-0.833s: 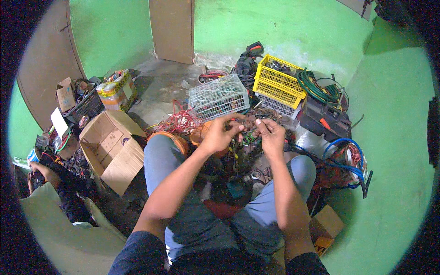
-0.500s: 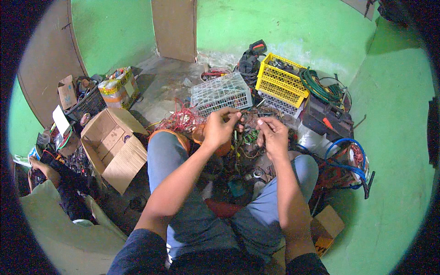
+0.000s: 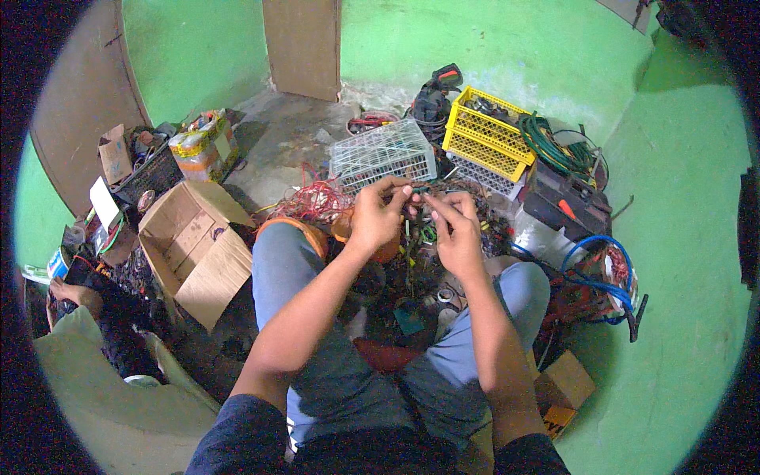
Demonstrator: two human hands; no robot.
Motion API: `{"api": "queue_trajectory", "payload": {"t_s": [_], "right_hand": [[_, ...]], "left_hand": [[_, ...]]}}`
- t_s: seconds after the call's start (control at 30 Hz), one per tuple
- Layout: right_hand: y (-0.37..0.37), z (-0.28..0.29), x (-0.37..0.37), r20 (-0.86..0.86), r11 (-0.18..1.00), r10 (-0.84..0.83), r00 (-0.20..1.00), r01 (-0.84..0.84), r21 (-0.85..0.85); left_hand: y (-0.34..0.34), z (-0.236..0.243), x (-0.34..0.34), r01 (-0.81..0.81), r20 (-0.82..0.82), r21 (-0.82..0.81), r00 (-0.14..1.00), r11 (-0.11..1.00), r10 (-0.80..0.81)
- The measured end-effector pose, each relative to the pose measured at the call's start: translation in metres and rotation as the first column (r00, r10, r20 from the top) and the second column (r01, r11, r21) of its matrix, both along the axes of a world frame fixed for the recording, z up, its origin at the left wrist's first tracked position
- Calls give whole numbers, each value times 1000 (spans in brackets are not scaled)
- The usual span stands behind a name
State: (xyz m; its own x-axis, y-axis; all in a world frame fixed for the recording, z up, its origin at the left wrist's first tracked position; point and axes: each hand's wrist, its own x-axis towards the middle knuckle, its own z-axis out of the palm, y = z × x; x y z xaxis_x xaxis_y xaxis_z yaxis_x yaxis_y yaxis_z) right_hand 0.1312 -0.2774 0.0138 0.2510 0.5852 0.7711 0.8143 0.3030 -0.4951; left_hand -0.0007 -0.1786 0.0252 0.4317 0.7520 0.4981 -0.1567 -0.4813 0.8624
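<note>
My left hand [image 3: 378,218] is raised over the heap between my knees, thumb and forefinger pinched on a thin, dark, wire-like piece [image 3: 419,189]. Close beside it, my right hand [image 3: 457,241] has its fingertips at the piece's other end, thumb and fingers drawn together. Whatever sits between the right fingers is too small to make out. Beneath both hands lies a tangle of wires and small parts [image 3: 427,233], partly covered by them. Red wires [image 3: 313,199] spill out left of my left hand, beside an orange tub [image 3: 317,240] partly hidden by my knee.
Beyond the hands stand a clear crate [image 3: 380,150] and a yellow crate [image 3: 487,138]. An open cardboard box [image 3: 202,253] is at left, near another person's hand [image 3: 77,295]. Blue hose [image 3: 602,289] and a dark toolbox [image 3: 566,202] are at right.
My right hand has moved left and slightly up, bringing its fingertips to those of my left hand. The left hand stays nearly in place, still pinching.
</note>
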Motion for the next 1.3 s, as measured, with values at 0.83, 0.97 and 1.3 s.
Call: {"api": "queue_trajectory", "payload": {"t_s": [0.83,0.97,1.3], "right_hand": [[9,-16,2,-290,1000,-2,957,9,23],[9,-16,7,-551,998,29,834,-56,-32],[-2,-5,10,-811,812,240,534,-568,-134]], "left_hand": [[-4,-2,-2,84,-36,6,996,996,-84],[-4,-4,-2,193,-95,-28,976,981,-195],[15,-1,-11,321,-176,-22,931,947,-320]]}}
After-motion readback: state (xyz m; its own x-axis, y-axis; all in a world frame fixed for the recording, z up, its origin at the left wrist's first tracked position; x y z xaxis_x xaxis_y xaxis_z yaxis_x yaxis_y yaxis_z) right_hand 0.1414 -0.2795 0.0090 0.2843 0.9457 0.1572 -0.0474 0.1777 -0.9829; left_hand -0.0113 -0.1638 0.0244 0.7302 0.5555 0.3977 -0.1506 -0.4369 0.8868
